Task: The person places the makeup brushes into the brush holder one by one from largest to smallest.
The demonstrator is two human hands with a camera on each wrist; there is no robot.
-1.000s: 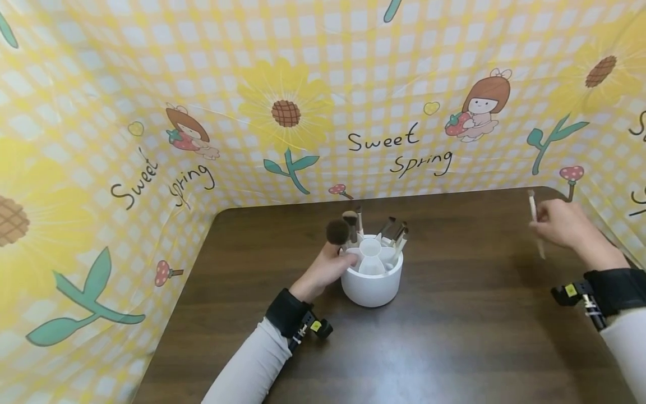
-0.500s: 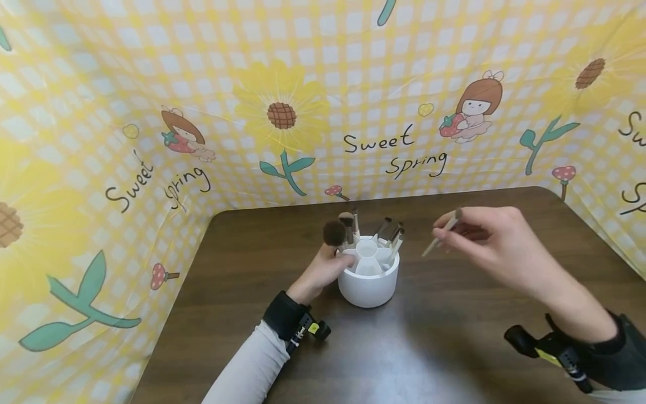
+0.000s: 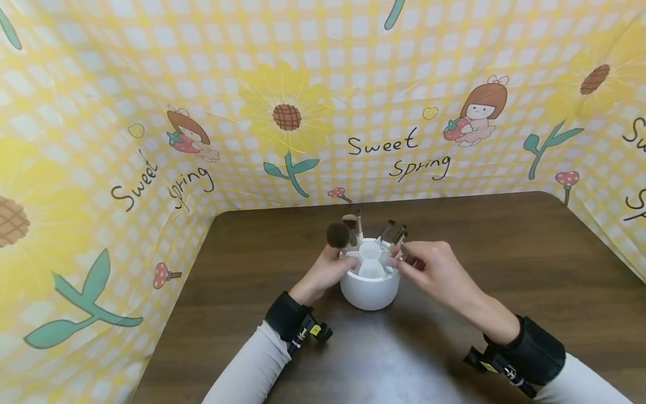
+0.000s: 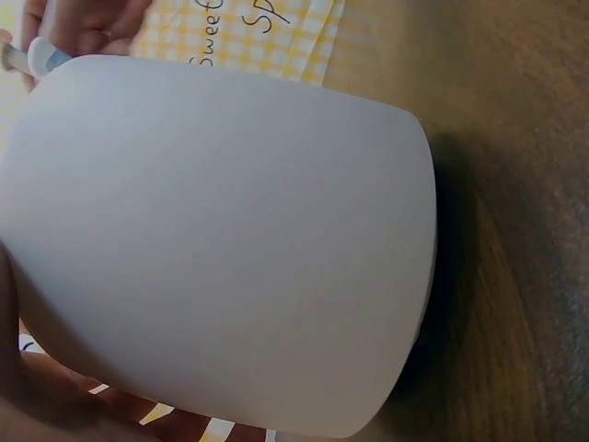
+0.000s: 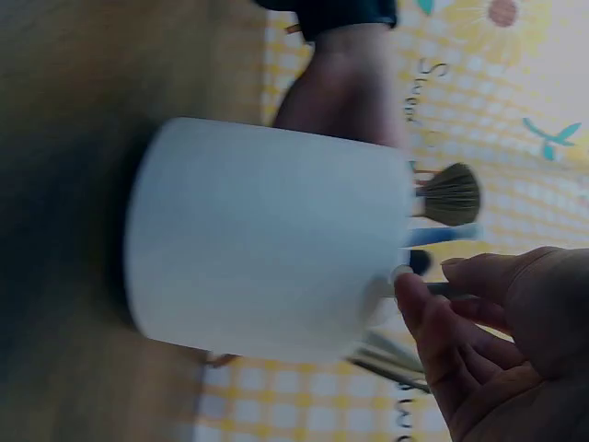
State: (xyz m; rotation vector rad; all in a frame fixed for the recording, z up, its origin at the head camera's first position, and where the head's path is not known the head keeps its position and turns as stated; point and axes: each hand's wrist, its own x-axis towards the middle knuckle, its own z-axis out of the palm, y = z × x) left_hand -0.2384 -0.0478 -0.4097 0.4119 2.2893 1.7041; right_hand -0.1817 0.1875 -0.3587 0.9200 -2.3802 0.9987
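Observation:
A round white brush holder (image 3: 370, 294) with divided compartments stands upright on the table. My left hand (image 3: 323, 276) grips its left side, the thumb over the rim; in the left wrist view the holder's wall (image 4: 230, 239) fills most of the picture. A big fluffy makeup brush (image 3: 337, 234) rises beside that hand. At the right rim my right hand (image 3: 441, 274) pinches a slim makeup brush (image 5: 448, 289) between thumb and fingers, its lower end at or in a right-hand compartment. How deep it sits is hidden. Several other brushes (image 3: 387, 229) lean in the holder.
The dark wooden table (image 3: 252, 247) extends around the holder on all sides. A yellow checked cloth (image 3: 313, 50) printed with flowers hangs behind and at both sides. A camera on a black band sits on each wrist.
My right hand has come left from the table's far right to the holder, carrying the slim makeup brush. The left hand keeps its grip on the holder.

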